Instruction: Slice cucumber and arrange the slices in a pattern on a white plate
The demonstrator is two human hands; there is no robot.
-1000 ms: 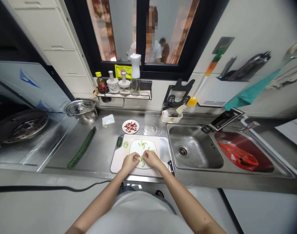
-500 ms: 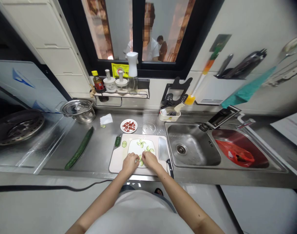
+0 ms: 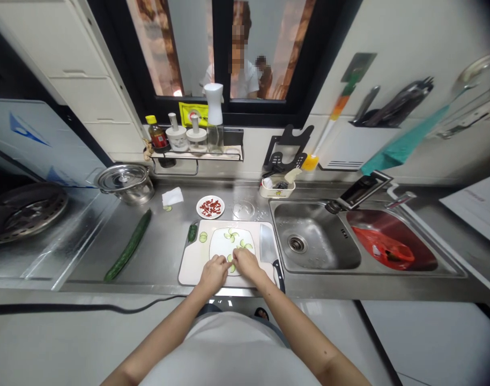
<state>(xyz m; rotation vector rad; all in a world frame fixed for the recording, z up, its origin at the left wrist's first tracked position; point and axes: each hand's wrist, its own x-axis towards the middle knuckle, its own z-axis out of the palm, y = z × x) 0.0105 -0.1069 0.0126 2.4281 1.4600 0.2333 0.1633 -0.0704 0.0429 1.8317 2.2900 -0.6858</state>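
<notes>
Both hands meet over a white square plate [image 3: 217,246] lying on a cutting board [image 3: 191,268]. My left hand [image 3: 214,272] has its fingers closed in a pinch at the plate's near side. My right hand [image 3: 245,262] is also closed, its fingertips against the same small group of thin cucumber slices [image 3: 232,267]. Fingers partly hide these slices. Two other fans of slices [image 3: 231,235] lie towards the plate's far and right sides. On the board's left are a cucumber end [image 3: 192,232] and a few stacked slices [image 3: 203,236]; a kitchen knife [image 3: 268,244] lies on its right.
A whole cucumber [image 3: 129,246] lies on the steel counter to the left. Behind the board stands a small plate [image 3: 198,209] of chopped red pieces. A lidded pot [image 3: 126,185] is further left. The sink [image 3: 317,236] is on the right, with a red bag [image 3: 384,249] in its second basin.
The view has shifted slightly. My hands stay at the near slices, with only small finger movements; the right fingers have curled in a little more.
</notes>
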